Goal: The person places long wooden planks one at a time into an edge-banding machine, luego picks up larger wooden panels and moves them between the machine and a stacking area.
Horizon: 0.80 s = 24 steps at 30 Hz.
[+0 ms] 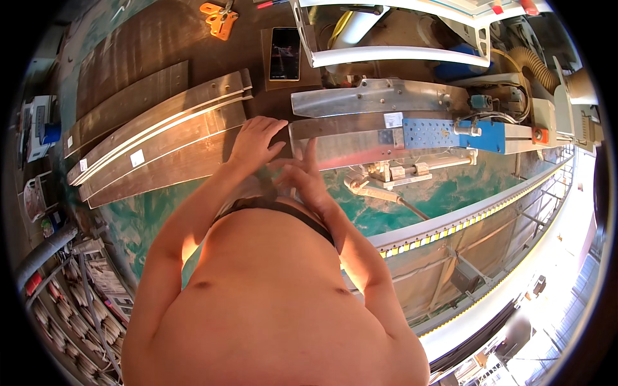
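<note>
My left hand (256, 143) is open, its fingers stretched out flat over the gap between the wooden boards and the machine. Beside it, my right hand (304, 177) has its fingers apart, one pointing up at the near end of a metal guide plate (351, 149). Neither hand shows anything held. Left of my left hand lie long dark boards (180, 151) with small white labels, and pale thin strips (161, 126) run lengthwise between them. A blue perforated plate (430, 134) is fixed on the machine to the right of my hands.
A phone (285, 54) lies on the dark tabletop beyond my hands, near an orange clamp (220, 20). A white metal frame (399, 56) stands at the far right. Metal clamping parts (399, 172) and a yellow-marked rail (463, 222) are on the right. Bundled strips (61, 321) lie at lower left.
</note>
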### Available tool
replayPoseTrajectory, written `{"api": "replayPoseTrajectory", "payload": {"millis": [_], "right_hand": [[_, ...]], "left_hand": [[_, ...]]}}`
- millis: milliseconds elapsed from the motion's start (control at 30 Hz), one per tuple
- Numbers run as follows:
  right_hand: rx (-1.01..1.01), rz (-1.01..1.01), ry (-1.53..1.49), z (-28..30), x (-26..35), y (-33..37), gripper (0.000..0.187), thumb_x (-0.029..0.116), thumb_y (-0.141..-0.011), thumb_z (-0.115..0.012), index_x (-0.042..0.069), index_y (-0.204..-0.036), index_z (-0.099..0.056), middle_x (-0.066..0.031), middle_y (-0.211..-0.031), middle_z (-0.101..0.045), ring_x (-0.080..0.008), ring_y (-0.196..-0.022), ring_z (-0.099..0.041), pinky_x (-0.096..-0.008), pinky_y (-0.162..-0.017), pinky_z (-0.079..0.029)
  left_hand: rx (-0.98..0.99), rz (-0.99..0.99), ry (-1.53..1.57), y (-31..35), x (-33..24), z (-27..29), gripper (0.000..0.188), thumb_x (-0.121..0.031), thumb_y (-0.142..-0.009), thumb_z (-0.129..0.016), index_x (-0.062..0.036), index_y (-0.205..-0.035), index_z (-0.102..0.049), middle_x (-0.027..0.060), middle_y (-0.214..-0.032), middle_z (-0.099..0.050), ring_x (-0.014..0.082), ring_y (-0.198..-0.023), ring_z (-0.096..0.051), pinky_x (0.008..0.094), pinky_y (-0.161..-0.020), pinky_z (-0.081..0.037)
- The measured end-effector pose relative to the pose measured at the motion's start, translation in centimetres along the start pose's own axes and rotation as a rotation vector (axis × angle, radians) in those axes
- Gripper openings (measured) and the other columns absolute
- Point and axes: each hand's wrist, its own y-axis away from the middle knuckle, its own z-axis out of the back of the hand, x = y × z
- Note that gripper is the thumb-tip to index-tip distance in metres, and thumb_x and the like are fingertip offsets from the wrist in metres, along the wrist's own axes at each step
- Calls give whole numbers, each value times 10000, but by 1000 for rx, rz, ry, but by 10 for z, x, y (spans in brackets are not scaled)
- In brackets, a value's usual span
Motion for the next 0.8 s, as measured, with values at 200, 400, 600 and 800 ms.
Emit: {"api": "replayPoseTrajectory", "payload": {"millis": [200, 400, 600, 800], "right_hand": [[-62, 111, -173, 31, 4, -1, 887, 170, -965, -465, 250, -1480, 252, -220, -1128, -620, -222, -800, -654, -323, -720, -530], [-94, 210, -160, 71, 26, 4, 868, 46, -906, -447, 233, -1510, 148, -318, -1130, -590, -322, -888, -677, -372, -740, -551], [-208, 305, -223, 92, 54, 10, 800, 62, -898, -474, 126, -1522, 22, -249, -962, -657, -242, -657, -652, -365, -727, -578], [-282, 232, -403, 150, 71, 2, 456, 185, -991, -395, -36, -1388, -351, -163, -964, -678, -223, -756, -652, -425, -815, -563]], "left_hand": [[-279, 158, -37, 42, 36, 44, 402, -122, -776, -732, -85, -1163, -628, 110, -1176, -613, 278, -999, -612, 418, -951, -450], [-242, 308, -672, 113, 116, 154, 649, -181, -819, -743, -85, -1392, -455, 79, -1450, -423, 256, -1304, -439, 393, -1103, -322], [-7, 568, -553, 183, 210, 231, 893, -100, -699, -791, -181, -1468, -345, 118, -1481, -342, 335, -1347, -360, 432, -1108, -334], [8, 436, -517, 187, 250, 245, 794, -39, -697, -754, -157, -1407, -419, 127, -1340, -448, 344, -1257, -430, 418, -1064, -372]]}}
